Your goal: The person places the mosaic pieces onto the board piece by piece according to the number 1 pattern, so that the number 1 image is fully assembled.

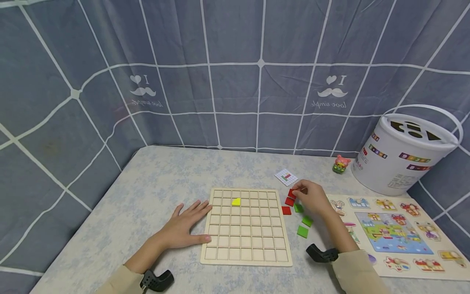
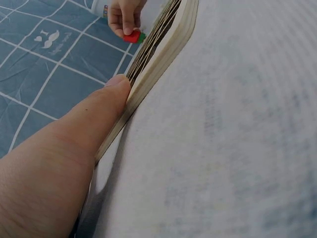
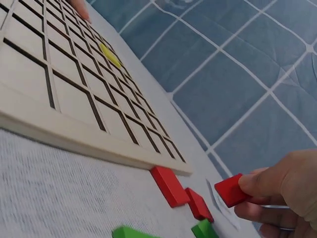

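Resting flat on the bench [image 1: 147, 192], the left hand [image 1: 185, 224] lies with its fingers [image 1: 198, 208] straight and spread, holding nothing; the thumb tip presses against the left edge of the wooden grid board [image 1: 247, 226], as the left wrist view shows. One yellow tile [image 1: 236, 201] sits in a cell near the board's top, in the second row. Just right of the board lie loose tiles: two red tiles [image 1: 288, 206] and three green tiles [image 1: 303, 222], close together on the bench. Above them the right hand [image 1: 312, 198] has its fingers curled, pinching a red tile [image 3: 230, 190] by its edge and holding it lifted off the surface, near the board's upper right corner. A small pattern card [image 1: 286, 177] lies just beyond that hand. Farther right rest a colourful peg puzzle [image 1: 391, 232], a little pink figurine [image 1: 340, 163] and a white shape-sorter bucket [image 1: 402, 157].
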Motion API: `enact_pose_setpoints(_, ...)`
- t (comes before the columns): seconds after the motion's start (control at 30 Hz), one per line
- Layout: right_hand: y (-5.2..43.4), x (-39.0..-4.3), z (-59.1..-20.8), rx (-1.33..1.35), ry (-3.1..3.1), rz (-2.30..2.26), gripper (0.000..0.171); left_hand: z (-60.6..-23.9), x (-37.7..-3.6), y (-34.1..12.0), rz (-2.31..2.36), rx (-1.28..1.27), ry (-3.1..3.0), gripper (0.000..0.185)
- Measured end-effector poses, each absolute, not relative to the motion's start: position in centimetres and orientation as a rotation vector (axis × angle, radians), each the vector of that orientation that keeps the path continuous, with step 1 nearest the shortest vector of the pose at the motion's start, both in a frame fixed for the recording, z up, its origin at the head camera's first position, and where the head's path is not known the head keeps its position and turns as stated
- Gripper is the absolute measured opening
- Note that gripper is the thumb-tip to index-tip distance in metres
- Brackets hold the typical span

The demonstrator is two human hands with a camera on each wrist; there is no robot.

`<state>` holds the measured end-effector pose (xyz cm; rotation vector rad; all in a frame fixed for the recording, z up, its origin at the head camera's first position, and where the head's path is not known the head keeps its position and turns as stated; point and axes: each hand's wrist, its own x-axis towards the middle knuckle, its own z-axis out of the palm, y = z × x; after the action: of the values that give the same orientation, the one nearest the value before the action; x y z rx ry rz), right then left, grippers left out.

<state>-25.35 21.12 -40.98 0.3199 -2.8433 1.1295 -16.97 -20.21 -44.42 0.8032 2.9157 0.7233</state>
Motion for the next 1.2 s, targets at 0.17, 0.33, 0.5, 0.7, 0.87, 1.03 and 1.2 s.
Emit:
enact_pose_setpoints(0.17, 19.8, -25.1, -40.8, 0.397, -2.834, 1.139, 0.006, -44.4, -17.0, -20.2, 0.724, 0.809, 2.914, 0.09)
enact_pose_setpoints(0.33, 18.5, -24.7, -40.9, 0.462, -2.833, 1.181, 0.005, -44.5, -17.0, -20.2, 0.732, 0.821, 2.919, 0.09)
enact_pose_setpoints(0.5, 17.4, -24.4, -41.0, 0.539, -2.817, 1.229, 0.004, -44.5, -17.0, -20.2, 0.735, 0.825, 2.922, 0.09)
enact_pose_setpoints(0.7, 16.2, -24.2, -40.9, 0.603, -2.808, 1.207, 0.003, -44.5, -17.0, -20.2, 0.732, 0.828, 2.925, 0.089)
enact_pose_setpoints(0.87, 15.2, -24.1, -40.9, 0.655, -2.814, 1.235, 0.004, -44.4, -17.0, -20.2, 0.731, 0.81, 2.913, 0.09)
enact_pose_setpoints(1.03, 14.2, -24.1, -41.0, 0.75, -2.791, 1.221, 0.004, -44.4, -17.0, -20.2, 0.73, 0.804, 2.912, 0.09)
enact_pose_setpoints(1.2, 13.0, -24.0, -41.0, 0.774, -2.807, 1.238, 0.004, -44.4, -17.0, -20.2, 0.729, 0.812, 2.915, 0.09)
